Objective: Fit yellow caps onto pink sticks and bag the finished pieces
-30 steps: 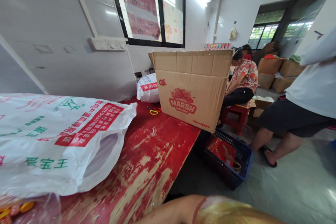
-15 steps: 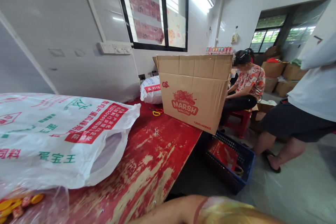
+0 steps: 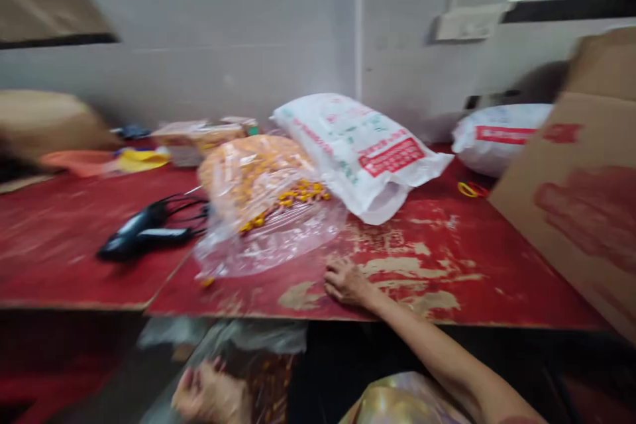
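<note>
My right hand [image 3: 346, 280] rests on the worn red tabletop [image 3: 427, 238] near its front edge. Its fingers are bent and slightly apart, with nothing seen in them. Below the table edge, at lower left, my left hand [image 3: 211, 392] is blurred, its fingers curled; whatever they hold cannot be made out. Beside that hand hangs a clear plastic bag [image 3: 268, 338] with brownish-orange contents. On the table, a large clear bag of small orange-yellow pieces [image 3: 258, 162] lies beyond both hands, some pieces at its mouth. A white printed sack [image 3: 342, 136] leans behind it.
A black hair-dryer-shaped tool [image 3: 144, 232] with a cord lies on the left. At right stand a cardboard box [image 3: 571, 192], another white sack [image 3: 497, 136] and yellow-handled scissors [image 3: 470, 190]. Yellow [image 3: 142, 159] and orange items [image 3: 77, 160] lie back left.
My view has swung left and down from the room, carton and seated co-worker to the table. Both my hands are now in view; earlier only part of my arm showed.
</note>
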`<state>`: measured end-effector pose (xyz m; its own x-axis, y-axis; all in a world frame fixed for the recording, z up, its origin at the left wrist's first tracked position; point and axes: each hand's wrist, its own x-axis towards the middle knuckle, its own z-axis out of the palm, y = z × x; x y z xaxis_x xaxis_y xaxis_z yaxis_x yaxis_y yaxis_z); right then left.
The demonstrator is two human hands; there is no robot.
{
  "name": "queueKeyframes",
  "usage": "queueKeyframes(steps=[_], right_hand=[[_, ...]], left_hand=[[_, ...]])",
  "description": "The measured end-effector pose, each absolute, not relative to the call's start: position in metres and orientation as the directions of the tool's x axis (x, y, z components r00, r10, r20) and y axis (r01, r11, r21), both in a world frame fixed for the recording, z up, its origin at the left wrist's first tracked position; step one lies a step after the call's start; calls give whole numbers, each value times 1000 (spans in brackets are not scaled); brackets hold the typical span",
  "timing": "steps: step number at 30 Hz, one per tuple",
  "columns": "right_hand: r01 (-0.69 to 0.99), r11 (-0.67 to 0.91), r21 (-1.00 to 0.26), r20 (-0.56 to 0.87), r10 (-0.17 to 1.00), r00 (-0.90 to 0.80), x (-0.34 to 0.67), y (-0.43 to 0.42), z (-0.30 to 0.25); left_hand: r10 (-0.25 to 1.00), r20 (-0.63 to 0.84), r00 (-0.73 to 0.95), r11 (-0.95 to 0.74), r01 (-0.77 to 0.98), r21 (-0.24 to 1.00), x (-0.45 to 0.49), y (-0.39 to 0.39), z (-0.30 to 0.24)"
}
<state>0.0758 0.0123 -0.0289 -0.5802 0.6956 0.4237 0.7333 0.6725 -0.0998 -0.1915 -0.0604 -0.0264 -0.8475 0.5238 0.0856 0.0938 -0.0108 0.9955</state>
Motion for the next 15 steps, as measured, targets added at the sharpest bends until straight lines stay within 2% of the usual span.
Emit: queueKeyframes(steps=[2, 3, 4, 9, 12, 15], right_hand=[[723, 682, -111, 426, 690, -585, 75, 12, -30], [719, 686, -113, 430, 686, -587, 74, 11, -30], [716, 689, -114, 436, 682, -587, 73, 9, -30], [716, 689, -110, 463, 673, -577, 72, 5, -31], [702, 702, -118, 497, 654, -570, 73, 6, -34], [671, 727, -145, 549, 623, -557, 73, 7, -38]], left_hand=[[288, 142, -947, -85, 123, 989, -201, -69, -22], [242, 188, -952, -131, 160, 978, -199, -67, -16], [266, 244, -933, -169, 204, 964, -192, -62, -9], [609, 454, -651, -189, 437, 879, -139, -13, 25], [766, 455, -454, -126, 589, 799, -115, 30, 27], [818, 424, -388, -71, 664, 744, -104, 80, 18]])
